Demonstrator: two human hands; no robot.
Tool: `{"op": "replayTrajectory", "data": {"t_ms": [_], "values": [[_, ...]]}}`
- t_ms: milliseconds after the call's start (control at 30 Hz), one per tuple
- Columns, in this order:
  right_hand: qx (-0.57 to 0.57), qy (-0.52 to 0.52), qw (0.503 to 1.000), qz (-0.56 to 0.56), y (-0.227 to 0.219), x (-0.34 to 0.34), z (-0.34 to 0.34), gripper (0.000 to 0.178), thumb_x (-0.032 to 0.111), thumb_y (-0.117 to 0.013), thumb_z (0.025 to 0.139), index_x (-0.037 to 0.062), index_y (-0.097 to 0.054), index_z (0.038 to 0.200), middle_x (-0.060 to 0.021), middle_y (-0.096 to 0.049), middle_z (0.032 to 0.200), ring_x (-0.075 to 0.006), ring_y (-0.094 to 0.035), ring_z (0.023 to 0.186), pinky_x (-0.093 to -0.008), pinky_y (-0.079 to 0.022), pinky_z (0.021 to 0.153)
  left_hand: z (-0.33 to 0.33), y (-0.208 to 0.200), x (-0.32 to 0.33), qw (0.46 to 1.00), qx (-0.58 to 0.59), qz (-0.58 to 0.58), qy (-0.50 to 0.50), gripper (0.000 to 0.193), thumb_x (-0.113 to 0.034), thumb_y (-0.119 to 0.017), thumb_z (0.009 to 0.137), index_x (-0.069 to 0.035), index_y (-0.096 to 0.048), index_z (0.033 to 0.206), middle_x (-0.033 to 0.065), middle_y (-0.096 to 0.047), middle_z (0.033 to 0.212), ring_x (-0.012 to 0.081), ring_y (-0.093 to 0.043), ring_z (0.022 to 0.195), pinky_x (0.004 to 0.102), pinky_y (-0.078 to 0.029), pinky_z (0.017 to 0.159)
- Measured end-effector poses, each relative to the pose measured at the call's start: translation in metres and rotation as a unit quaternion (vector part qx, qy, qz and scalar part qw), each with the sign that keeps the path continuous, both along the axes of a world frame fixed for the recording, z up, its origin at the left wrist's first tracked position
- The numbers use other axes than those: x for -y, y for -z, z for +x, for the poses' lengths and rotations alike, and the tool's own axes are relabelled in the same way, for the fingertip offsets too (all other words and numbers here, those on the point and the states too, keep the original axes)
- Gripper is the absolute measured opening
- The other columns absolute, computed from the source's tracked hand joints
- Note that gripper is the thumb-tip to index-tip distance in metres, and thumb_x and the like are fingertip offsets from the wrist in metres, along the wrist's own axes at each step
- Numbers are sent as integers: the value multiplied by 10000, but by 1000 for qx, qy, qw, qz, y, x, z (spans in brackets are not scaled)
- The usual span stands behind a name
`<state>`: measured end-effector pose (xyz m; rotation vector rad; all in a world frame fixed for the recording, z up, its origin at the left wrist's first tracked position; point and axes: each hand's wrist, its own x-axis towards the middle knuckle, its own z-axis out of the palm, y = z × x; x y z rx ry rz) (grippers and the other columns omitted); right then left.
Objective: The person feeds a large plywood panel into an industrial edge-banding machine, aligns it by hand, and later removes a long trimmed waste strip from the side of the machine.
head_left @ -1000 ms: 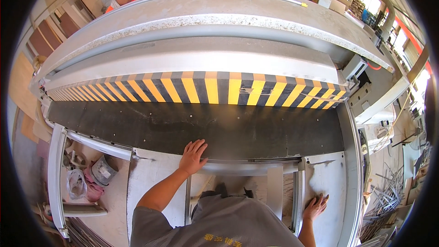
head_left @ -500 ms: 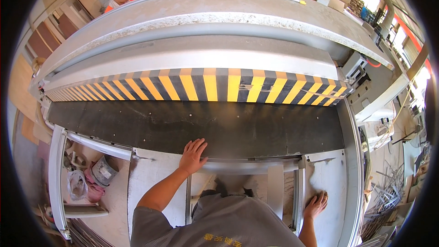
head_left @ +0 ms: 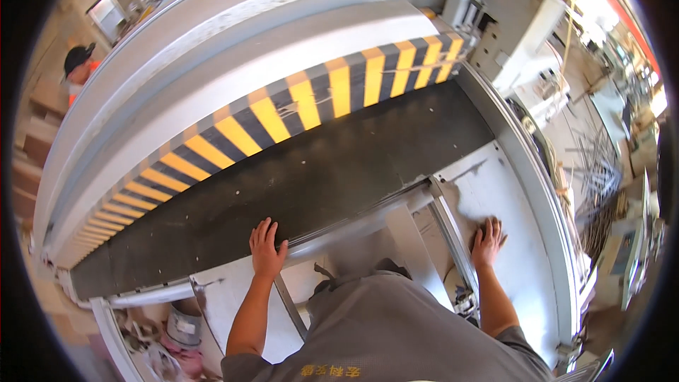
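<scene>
Fingers point(head_left: 264, 229) of the left hand point(head_left: 268, 249) lie loosely spread over the near edge of the dark flat bed point(head_left: 332, 177), back of the hand upward; the hand is open and grips nothing that shows. The right hand point(head_left: 487, 242) rests on a pale metal panel point(head_left: 516, 201), its fingers partly spread and slightly bent; it too is open, though whether anything small sits under the palm I cannot tell. The bed stretches ahead of both hands and off to the left of the left one, with a yellow-and-black striped beam point(head_left: 302, 102) along its far side. Between the hands stands a flat metal bar point(head_left: 419, 247). Left of the left forearm sits a grey bucket point(head_left: 185, 327); well right of the right hand, metal strips point(head_left: 598, 163) lie heaped. Far beyond the left hand is a co-worker in a dark cap point(head_left: 76, 61).
</scene>
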<state>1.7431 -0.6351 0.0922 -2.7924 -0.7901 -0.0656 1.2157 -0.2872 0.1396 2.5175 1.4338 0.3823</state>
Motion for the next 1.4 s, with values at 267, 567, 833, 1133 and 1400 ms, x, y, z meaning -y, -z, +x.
{"op": "replayTrajectory", "data": {"t_ms": [267, 567, 833, 1133, 1400], "values": [[0, -1, 1000, -6, 5, -7, -4, 515, 273, -541, 1014, 124, -504, 1505, -145, -418, 1605, -315, -285, 1557, -564, -97, 1281, 50, 33, -91, 994, 73, 79, 31, 542, -272, -637, 993, -61, -504, 1474, 154, -439, 1586, 411, -390, 1461, 507, -308, 1222], [18, -10, 1000, -15, 34, -12, 1, 529, 246, -548, 1006, 101, -477, 1510, -150, -403, 1612, -312, -282, 1557, -538, -134, 1281, 127, 72, -229, 979, -79, 165, -84, 623, -400, -542, 1034, 1, -452, 1501, 177, -440, 1579, 368, -371, 1480, 515, -209, 1273], [-4, 7, 1000, 29, 50, 4, 5, 638, 259, -575, 1003, 81, -361, 1576, -174, -345, 1647, -339, -256, 1561, -532, -114, 1289, 85, 83, -87, 984, -24, 173, -25, 581, -449, -674, 956, -135, -559, 1431, 117, -565, 1459, 326, -513, 1353, 541, -354, 1157], [23, -33, 988, 150, 27, 25, 56, 587, 280, -560, 1008, 123, -428, 1558, -176, -318, 1668, -384, -249, 1556, -528, -158, 1277, -37, 84, 175, 999, 16, -29, 2, 356, -242, -879, 744, -101, -664, 990, 109, -677, 1029, 365, -619, 1018, 510, -455, 916], [-93, -353, 931, 9, 13, 35, 81, 257, 320, -619, 987, 84, -700, 1050, -111, -674, 1165, -320, -588, 1209, -505, -358, 1155, -162, -66, 270, 993, -40, -14, -106, 361, -172, -875, 682, -48, -689, 965, 119, -699, 935, 338, -659, 896, 461, -516, 811]]}}
